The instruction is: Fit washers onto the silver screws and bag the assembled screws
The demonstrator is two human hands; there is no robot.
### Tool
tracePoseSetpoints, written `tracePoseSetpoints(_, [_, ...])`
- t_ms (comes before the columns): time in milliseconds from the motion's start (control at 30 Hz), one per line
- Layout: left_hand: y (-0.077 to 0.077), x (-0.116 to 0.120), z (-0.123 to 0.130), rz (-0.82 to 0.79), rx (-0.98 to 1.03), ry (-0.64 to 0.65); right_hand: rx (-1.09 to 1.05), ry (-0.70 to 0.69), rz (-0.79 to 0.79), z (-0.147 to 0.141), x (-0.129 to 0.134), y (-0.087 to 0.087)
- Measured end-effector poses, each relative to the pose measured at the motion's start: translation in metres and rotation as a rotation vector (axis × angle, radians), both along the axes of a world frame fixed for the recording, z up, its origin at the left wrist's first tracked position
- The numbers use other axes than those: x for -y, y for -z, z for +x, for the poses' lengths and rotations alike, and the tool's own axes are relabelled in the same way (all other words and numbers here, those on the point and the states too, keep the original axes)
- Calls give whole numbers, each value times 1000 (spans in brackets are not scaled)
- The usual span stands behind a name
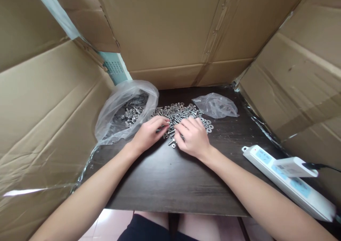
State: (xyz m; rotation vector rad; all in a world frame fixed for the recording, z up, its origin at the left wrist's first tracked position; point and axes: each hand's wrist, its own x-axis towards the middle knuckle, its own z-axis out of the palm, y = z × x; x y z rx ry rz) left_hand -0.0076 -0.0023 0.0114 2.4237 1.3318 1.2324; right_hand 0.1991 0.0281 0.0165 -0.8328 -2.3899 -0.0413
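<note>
Bag, large, clear plastic [106,127]: at left, on the dark tabletop [160,184], against the cardboard wall [50,123]; mouth wide, rim loosely rolled. Contents: a heap of small shiny metal pieces [131,116], exact kind too small to tell.

Left hand [151,130]: just beside the bag, at the near left edge of the loose pile; forearm slanting in from lower left. Fingers bent, thumb below them, tips close together; whether a part sits between them cannot be told.

Hardware pile [179,113]: mid-table, between and beyond the hands. Silvery bolts, nuts and flat washers, jumbled, lying at many angles; larger washers [209,127] along the right edge, one small ring [173,146] on the near side.

Right hand [193,136]: over the pile's near right part, back upward, wrist angled from lower right. Fingers curled inward, thumb near the forefinger; any grasped piece hidden.

Bag, small, clear plastic [217,106]: just beyond the pile, crumpled flat; contents unclear.

Power strip, white [258,157]: far right, a white adapter [290,166] plugged in, black cable attached.
</note>
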Motion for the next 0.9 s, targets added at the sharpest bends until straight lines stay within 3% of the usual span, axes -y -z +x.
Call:
tracePoseSetpoints(100, [2, 2, 7, 13, -45, 67, 23, 158, -28, 13, -9, -9])
tracePoseSetpoints(233, [0, 8, 14, -29, -45, 130, 43, 319, -272, 36, -32, -14])
tracePoseSetpoints(333, [-4, 12, 15, -95, -23, 143, 71, 155, -393, 48, -46, -17])
tracePoseSetpoints(433, [-6, 12, 15, -115, -19, 128, 118, 82, -457, 57, -53, -22])
tracePoseSetpoints(633, [-2, 8, 11, -63, -89, 80, 233, 59, -667, 70, -59, -29])
tracePoseSetpoints(900, [2, 6, 12, 10, -132, 104, 225, 81, -675, 71, -60, -25])
